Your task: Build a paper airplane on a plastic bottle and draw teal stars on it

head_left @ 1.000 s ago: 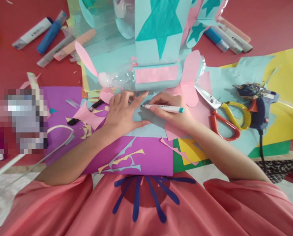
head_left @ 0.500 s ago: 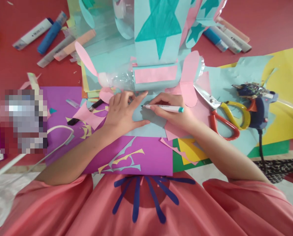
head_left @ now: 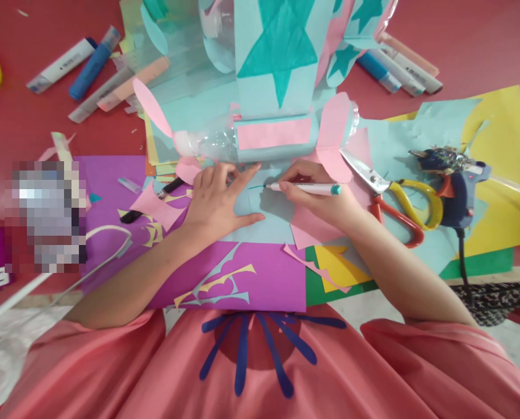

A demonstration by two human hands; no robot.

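A light blue paper (head_left: 272,224) lies in front of me, with a short teal line on it. My left hand (head_left: 220,201) rests on its left part, fingers spread and flat. In my right hand (head_left: 318,195) is a white marker (head_left: 312,188) with a teal end, its tip on the paper at the line's right end. Just beyond both hands lies a clear plastic bottle (head_left: 216,142) on its side, wrapped in blue paper with a pink strip (head_left: 275,134) and pink paper wings.
Scissors (head_left: 384,186) and a blue glue gun (head_left: 460,198) lie at the right. Markers (head_left: 94,63) are at the upper left, others at the upper right. Paper scraps (head_left: 225,282) lie on purple paper (head_left: 277,273). A star-patterned paper piece (head_left: 279,52) stands at the top.
My right hand has moved right with the marker, and a teal line now shows on the blue paper. My left hand stays in place.
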